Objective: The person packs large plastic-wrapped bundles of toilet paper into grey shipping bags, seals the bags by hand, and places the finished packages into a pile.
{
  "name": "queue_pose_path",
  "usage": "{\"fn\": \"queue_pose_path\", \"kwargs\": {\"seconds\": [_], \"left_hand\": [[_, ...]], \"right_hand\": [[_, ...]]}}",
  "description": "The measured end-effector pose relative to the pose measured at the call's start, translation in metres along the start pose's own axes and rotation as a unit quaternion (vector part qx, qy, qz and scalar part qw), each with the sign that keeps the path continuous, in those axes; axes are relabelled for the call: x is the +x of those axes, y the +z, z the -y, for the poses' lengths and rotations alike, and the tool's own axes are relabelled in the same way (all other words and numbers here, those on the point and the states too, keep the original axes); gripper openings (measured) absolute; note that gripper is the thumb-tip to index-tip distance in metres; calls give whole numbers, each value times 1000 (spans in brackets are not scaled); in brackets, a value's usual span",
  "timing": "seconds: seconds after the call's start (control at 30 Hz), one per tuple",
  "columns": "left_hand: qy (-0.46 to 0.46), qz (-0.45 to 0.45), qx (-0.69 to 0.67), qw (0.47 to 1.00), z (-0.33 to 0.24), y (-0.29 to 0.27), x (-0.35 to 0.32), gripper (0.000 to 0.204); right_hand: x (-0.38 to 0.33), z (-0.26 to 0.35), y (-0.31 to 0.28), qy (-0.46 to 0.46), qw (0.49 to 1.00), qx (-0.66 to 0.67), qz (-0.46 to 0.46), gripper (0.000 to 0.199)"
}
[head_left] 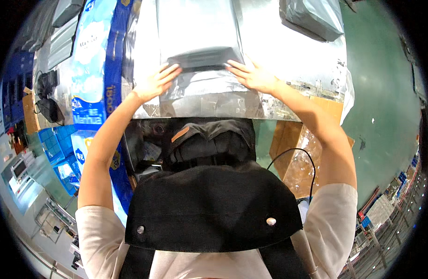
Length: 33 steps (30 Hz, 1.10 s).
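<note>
A grey plastic mailer bag (197, 28) lies on the silvery worktop (288, 56) in front of me, bulging as if something boxy is inside. Its near end forms a dark upright face, and a loose sheet of shiny plastic (202, 83) spreads from it toward the table's near edge. At the bag's near left corner rests my left hand (157, 83), fingers stretched out. My right hand (255, 76) lies at the near right corner, its fingers extended too. Neither hand is closed around anything.
Blue packages (90, 69) form a wall along the left. Another wrapped grey parcel (314, 18) sits at the far right of the worktop. Below its near edge stands a cardboard box (295, 153); a black bag flap (214, 204) hangs at my chest. Blue crates (60, 149) stand lower left.
</note>
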<state>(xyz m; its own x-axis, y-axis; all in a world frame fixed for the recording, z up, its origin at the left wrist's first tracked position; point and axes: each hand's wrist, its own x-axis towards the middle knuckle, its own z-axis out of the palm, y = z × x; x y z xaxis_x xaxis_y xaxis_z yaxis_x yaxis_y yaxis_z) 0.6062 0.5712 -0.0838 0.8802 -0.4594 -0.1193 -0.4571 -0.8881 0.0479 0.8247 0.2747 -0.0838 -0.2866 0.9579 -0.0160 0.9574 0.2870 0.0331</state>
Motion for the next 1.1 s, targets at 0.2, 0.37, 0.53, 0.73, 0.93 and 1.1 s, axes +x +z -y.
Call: {"fn": "queue_pose_path", "kwargs": {"seconds": [0.2, 0.37, 0.53, 0.73, 0.93, 1.1], "left_hand": [[-142, -48, -215, 965, 52, -15, 1, 20], [-246, 87, -317, 912, 139, -22, 69, 21], [-520, -76, -473, 707, 170, 113, 67, 40], [-458, -326, -812, 156, 113, -29, 167, 51], [-374, -275, -828, 314, 108, -95, 197, 46], [-347, -284, -812, 373, 64, -170, 280, 39]], "right_hand": [[-21, -52, 4, 329, 916, 220, -68, 14], [43, -137, 13, 423, 861, 282, 24, 11], [108, -151, 81, 561, 703, 406, -162, 27], [90, -149, 16, 577, 397, 668, -252, 64], [30, -179, -70, 381, 477, 736, -292, 97], [-59, -182, -107, 356, 491, 681, -410, 88]]}}
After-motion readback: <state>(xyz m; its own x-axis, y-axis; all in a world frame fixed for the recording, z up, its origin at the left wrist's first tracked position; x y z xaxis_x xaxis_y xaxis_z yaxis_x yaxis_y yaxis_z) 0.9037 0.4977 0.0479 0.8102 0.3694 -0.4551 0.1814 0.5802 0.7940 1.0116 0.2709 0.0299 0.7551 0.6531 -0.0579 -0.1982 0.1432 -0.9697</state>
